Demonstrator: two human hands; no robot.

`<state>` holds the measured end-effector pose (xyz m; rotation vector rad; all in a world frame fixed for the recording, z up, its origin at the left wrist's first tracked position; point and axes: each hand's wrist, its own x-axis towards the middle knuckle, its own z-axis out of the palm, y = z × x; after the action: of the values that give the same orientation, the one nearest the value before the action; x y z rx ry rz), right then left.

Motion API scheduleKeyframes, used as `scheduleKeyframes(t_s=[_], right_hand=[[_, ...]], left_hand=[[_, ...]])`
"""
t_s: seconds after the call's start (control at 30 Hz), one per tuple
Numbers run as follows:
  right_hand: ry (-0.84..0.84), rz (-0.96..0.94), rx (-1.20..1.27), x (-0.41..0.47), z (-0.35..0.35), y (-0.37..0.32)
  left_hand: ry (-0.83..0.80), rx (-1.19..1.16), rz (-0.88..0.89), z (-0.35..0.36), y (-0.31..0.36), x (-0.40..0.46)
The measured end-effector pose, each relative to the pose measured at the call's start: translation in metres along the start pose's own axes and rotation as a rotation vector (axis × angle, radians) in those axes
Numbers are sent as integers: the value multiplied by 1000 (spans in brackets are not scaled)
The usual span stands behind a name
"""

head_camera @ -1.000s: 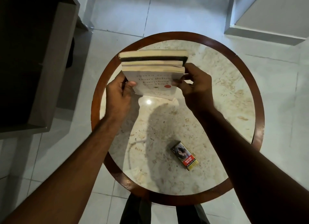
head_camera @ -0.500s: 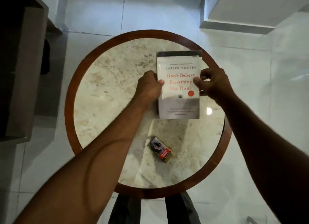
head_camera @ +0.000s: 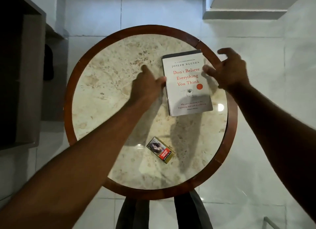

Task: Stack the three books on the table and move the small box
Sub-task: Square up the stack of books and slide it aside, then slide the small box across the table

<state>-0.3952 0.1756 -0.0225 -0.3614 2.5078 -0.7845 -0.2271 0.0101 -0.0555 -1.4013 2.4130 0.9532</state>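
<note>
The stack of books (head_camera: 187, 92) lies flat on the right half of the round marble table (head_camera: 106, 85), a white cover with red title on top; dark edges of the books beneath show at its top and left. My left hand (head_camera: 147, 85) rests on the table at the stack's left edge, fingers spread, thumb touching the cover. My right hand (head_camera: 229, 69) hovers at the stack's right edge, fingers apart, fingertips near the cover. The small box (head_camera: 160, 150), yellow with a picture and red label, lies near the table's front.
The table has a raised brown wooden rim (head_camera: 229, 126). A dark wooden cabinet (head_camera: 20, 75) stands at the left. A pale ledge (head_camera: 246, 15) is at the upper right on the white tiled floor. My legs show below the table.
The stack, held upright in both hands a second ago, now lies flat on the table. Both hands have let go and opened beside it.
</note>
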Motion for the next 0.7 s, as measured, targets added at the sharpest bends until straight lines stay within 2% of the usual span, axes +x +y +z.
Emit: scheduleKeyframes(t_s=[0.07, 0.1, 0.13, 0.2, 0.27, 0.33, 0.47, 0.57, 0.7], right_hand=[[130, -215, -126, -39, -1, -4], [94, -336, -204, -66, 8, -6], [-10, -450, -300, -96, 22, -8], [-323, -597, -551, -160, 58, -3], [-500, -601, -705, -203, 84, 13], [-547, -594, -753, -225, 121, 19], [-493, -636, -756, -211, 132, 24], [-552, -538, -678, -201, 138, 13], [-416, -424, -502, -163, 153, -38]], left_hand=[[160, 96, 82, -14, -49, -24], [227, 182, 124, -16, -77, -41], [249, 275, 155, -14, -106, -63], [135, 423, 181, 4, -153, -112], [-22, 516, 215, 30, -181, -144], [-86, 528, 185, 46, -215, -156], [-39, 563, 246, 50, -208, -145], [-4, 552, 252, 47, -212, -146], [27, 489, 262, 48, -216, -144]])
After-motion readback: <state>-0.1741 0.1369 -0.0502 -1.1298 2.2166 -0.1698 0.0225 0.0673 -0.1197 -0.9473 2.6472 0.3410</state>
